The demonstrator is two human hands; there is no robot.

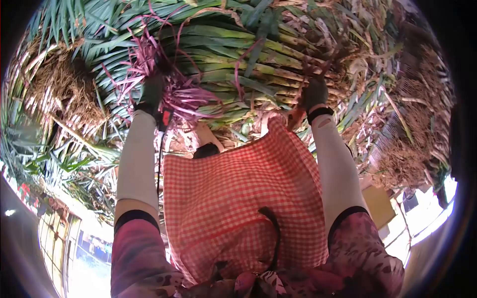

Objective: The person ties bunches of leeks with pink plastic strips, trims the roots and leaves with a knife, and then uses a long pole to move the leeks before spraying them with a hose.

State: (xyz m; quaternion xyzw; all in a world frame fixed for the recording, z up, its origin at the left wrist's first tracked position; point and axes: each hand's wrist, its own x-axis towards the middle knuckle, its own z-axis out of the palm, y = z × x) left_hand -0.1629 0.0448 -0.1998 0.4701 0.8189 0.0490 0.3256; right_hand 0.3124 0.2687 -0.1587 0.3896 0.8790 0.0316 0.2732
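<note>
My left hand (pixel 151 93), in a dark glove, is closed around a bunch of thin purple strips (pixel 186 102). Their loose ends fan out above and below it, over long green leek-like stalks (pixel 213 59). At the right, my right hand (pixel 315 93), gloved dark as well, lies at the pale lower ends of these stalks. Its fingers blend into shadow and brown roots, so I cannot tell how they are bent. A small red and black object (pixel 165 118) sits at my left wrist, with a dark cord running down from it.
More stalks with brown root clumps (pixel 64 94) lie at the left. Another rooty heap (pixel 412 149) is piled at the right, and dry husks (pixel 318 25) lie at the far side. A red checked apron (pixel 238 193) covers my lap. Behind me, a tan box (pixel 378 206) shows at the right.
</note>
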